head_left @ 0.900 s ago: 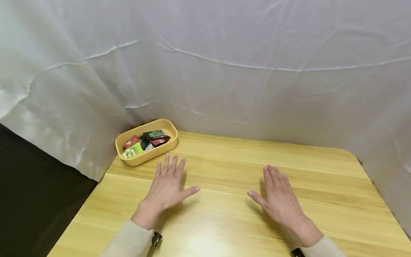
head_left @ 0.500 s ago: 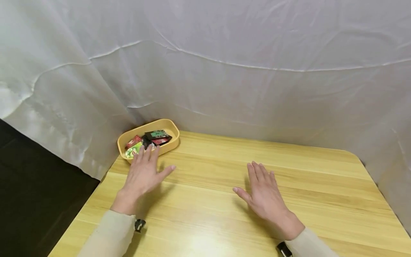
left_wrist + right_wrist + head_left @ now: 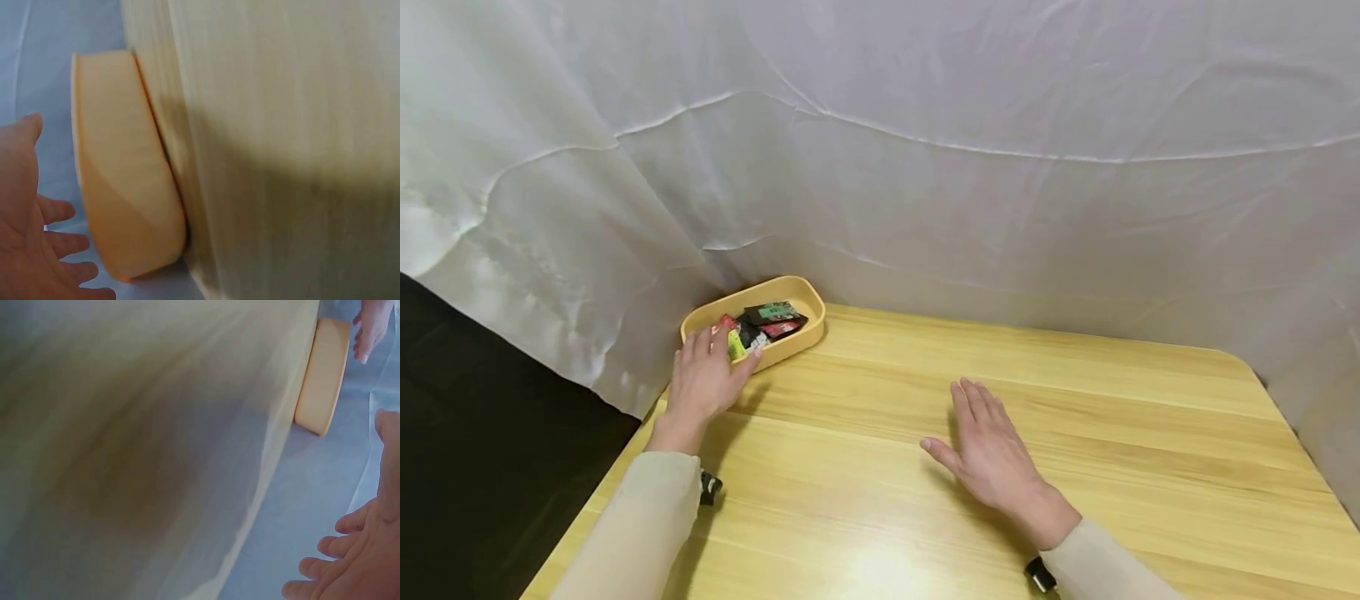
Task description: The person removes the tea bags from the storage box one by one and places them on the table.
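A yellow-orange oblong tray (image 3: 808,329) stands at the table's back left corner. Inside it lie several small packets: a black one with a green label (image 3: 775,312), red ones (image 3: 782,328) and a yellow-green one (image 3: 737,345). My left hand (image 3: 703,375) is over the tray's near left end, fingers spread, covering part of the yellow-green packet. In the left wrist view that hand (image 3: 31,231) is above the tray's rim with nothing in its grasp. My right hand (image 3: 996,458) hovers over the middle of the table, fingers straight and thumb apart, holding nothing.
The wooden table (image 3: 865,475) has a rounded back right corner. Pale grey cloth (image 3: 962,225) hangs behind it and along its sides. Past the left edge there is a dark area (image 3: 497,467).
My left hand has moved forward and left from above the table to over the tray's near end. The right hand has drifted left, still with straight fingers.
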### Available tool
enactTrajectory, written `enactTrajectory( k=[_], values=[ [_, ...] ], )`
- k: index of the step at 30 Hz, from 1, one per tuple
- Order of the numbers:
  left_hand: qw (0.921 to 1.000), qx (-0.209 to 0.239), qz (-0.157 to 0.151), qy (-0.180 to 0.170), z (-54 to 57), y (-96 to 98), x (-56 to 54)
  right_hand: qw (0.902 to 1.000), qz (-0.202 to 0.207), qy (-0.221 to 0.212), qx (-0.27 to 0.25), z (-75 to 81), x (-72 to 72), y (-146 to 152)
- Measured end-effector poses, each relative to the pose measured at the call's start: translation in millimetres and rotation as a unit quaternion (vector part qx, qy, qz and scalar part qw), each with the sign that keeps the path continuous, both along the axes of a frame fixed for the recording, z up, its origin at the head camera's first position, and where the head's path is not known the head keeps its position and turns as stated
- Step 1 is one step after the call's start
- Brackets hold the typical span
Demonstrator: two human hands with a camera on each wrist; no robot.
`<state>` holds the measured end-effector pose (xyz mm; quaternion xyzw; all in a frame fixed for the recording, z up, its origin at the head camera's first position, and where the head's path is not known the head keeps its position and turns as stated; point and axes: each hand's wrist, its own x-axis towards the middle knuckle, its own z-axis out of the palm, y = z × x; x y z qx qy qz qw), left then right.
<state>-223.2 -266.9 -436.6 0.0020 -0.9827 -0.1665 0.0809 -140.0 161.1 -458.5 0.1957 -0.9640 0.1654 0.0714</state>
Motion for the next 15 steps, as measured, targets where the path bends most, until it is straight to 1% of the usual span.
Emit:
enactTrajectory(
  k=[5, 10, 15],
  values=[
    [0.9998, 0.009, 0.009, -0.017, -5.1, -7.0, -9.1, 1.0000, 0.009, -0.002, -0.001, -2.6, -0.8, -9.6],
    [0.9988, 0.014, 0.025, -0.039, -7.6, -10.8, -16.0, 0.9999, 0.015, -0.009, 0.003, -2.4, -2.3, -17.2],
    [0.9966, 0.034, 0.050, -0.056, -7.3, -11.9, -17.9, 0.9995, 0.020, -0.023, 0.008, -1.3, -2.5, -20.7]
  ],
)
